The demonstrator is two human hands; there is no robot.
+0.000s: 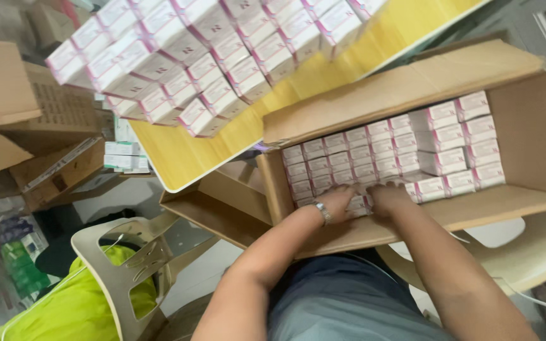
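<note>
Now both hands are pressing down inside the cardboard carton: left hand and right hand are lying open-fingered on the small white-and-pink boxes packed beneath and beyond them.

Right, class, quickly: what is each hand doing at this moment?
Left hand: pressed on the small white-and-pink boxes inside the cardboard carton; its grip cannot be told.
Right hand: down on the same boxes, fingers hidden; grip cannot be told.
</note>
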